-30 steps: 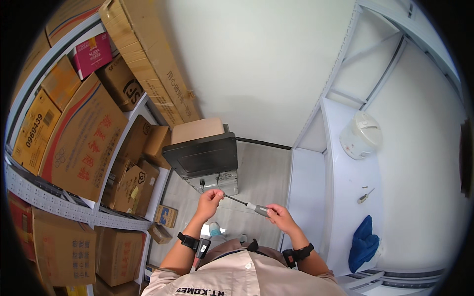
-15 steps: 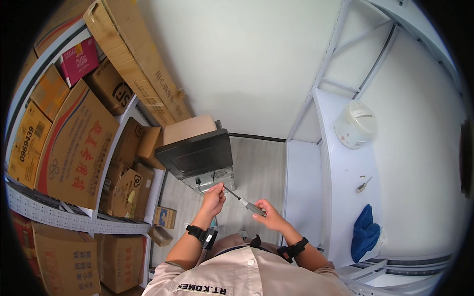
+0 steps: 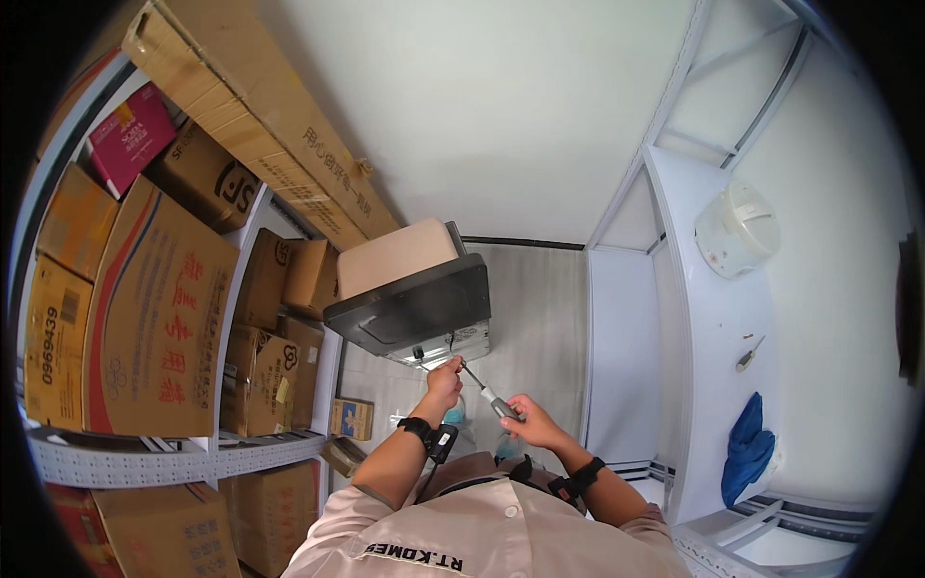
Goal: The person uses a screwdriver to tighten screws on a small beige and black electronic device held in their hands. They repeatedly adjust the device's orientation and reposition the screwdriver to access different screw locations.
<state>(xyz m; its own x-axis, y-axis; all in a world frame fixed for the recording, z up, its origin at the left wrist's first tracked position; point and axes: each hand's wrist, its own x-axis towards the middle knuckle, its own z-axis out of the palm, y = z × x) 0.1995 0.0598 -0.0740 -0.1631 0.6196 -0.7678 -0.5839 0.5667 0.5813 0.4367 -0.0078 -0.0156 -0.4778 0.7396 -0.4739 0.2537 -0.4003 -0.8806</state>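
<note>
The right hand (image 3: 532, 422) is closed around the grey handle of a screwdriver (image 3: 487, 393). The left hand (image 3: 443, 378) pinches the shaft near its tip, at the oven's (image 3: 409, 308) metal rear panel. The screwdriver looks light and stiff; its handle is the sure place to grip, the thin shaft likely slick. The oven, tilted in the middle of the scene, looks heavy and rigid.
</note>
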